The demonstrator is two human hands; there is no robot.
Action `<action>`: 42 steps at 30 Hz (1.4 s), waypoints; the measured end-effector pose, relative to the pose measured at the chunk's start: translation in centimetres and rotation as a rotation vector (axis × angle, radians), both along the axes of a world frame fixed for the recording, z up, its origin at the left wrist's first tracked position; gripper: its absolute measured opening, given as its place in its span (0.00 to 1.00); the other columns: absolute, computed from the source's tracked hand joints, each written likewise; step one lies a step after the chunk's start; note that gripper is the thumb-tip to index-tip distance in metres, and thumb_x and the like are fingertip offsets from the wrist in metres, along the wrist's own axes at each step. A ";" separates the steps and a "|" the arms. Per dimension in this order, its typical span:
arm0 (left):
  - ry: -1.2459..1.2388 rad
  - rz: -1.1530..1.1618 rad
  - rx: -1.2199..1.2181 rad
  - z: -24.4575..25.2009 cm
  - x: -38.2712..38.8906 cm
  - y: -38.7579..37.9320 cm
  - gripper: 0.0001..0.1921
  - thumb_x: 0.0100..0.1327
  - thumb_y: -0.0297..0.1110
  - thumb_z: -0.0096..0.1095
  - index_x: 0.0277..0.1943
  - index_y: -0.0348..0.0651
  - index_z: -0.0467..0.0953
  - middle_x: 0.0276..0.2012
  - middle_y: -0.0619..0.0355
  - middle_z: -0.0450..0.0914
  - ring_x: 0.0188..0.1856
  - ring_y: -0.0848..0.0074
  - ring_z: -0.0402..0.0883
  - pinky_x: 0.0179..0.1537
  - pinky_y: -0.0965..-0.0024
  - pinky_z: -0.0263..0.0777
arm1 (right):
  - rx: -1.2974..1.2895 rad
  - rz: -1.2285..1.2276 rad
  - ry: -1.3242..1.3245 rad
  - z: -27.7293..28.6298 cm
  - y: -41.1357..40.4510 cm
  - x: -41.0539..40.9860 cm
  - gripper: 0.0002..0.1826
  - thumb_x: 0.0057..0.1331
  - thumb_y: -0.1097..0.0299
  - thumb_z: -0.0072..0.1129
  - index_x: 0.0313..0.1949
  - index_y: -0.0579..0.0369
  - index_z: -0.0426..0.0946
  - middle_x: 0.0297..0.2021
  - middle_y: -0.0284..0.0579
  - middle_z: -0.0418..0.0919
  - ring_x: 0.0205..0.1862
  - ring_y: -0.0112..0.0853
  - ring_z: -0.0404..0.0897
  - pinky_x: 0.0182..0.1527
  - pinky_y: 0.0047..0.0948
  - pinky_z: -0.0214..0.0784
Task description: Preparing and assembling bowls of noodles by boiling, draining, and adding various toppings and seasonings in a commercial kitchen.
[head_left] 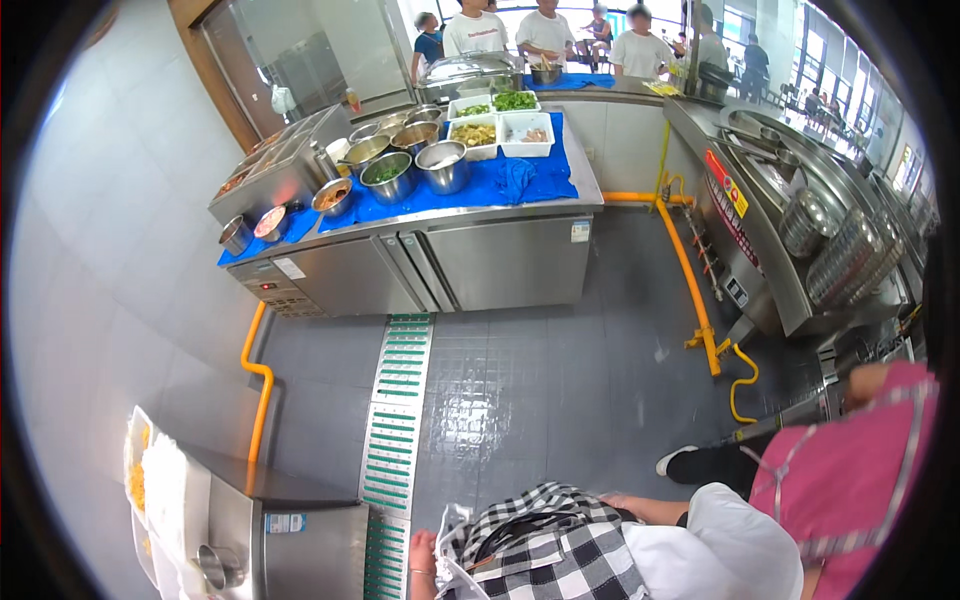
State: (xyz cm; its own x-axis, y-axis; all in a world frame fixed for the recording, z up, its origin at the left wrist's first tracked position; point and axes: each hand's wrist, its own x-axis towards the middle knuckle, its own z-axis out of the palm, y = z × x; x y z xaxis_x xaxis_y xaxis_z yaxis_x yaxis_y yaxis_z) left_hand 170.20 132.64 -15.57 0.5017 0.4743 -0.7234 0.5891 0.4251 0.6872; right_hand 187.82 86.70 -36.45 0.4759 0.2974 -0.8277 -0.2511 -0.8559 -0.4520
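At the bottom edge my left hand (422, 551) hangs beside the white edging of a black-and-white checked apron (555, 559); whether its fingers hold the edging cannot be told. My right hand (616, 502) is at the apron's upper right side, partly hidden by the cloth, so its grip is unclear. A white sleeve (731, 540) covers the upper part of that arm. Beyond the floor stands a steel refrigerated counter (517, 262) with a blue cloth (487, 184), steel pots (442, 166) and white trays of food (526, 135).
A co-worker in a pink apron (832, 480) stands close at right. A steel cooking range (795, 247) and yellow pipes (690, 277) flank the right side. Lower left is a steel cabinet (315, 547). A drain grate (397, 420) crosses the wet-looking floor. People (472, 34) stand behind the far counter.
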 end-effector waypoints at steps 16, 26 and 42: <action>0.322 -0.400 -0.121 -1.5 20.5 11.8 0.17 0.58 0.40 0.54 0.48 0.43 0.68 0.38 0.54 0.75 0.34 0.68 0.76 0.30 0.66 0.71 | 0.069 0.131 -0.085 -3.0 6.7 18.6 0.36 0.58 0.32 0.36 0.55 0.45 0.69 0.55 0.46 0.69 0.57 0.39 0.67 0.57 0.37 0.56; 0.103 -0.404 0.051 -1.0 47.4 22.7 0.15 0.56 0.38 0.54 0.45 0.42 0.70 0.31 0.57 0.74 0.29 0.70 0.77 0.22 0.66 0.72 | -0.157 0.177 -0.275 27.2 22.3 37.5 0.27 0.63 0.47 0.39 0.53 0.51 0.68 0.48 0.52 0.73 0.48 0.43 0.74 0.49 0.38 0.66; -0.103 -0.193 -0.033 6.4 75.7 20.4 0.39 0.59 0.51 0.55 0.65 0.46 0.42 0.58 0.47 0.59 0.51 0.55 0.69 0.37 0.54 0.74 | 0.780 -1.060 -0.413 37.7 19.2 74.7 0.20 0.63 0.55 0.52 0.48 0.55 0.69 0.36 0.42 0.77 0.34 0.28 0.78 0.34 0.24 0.72</action>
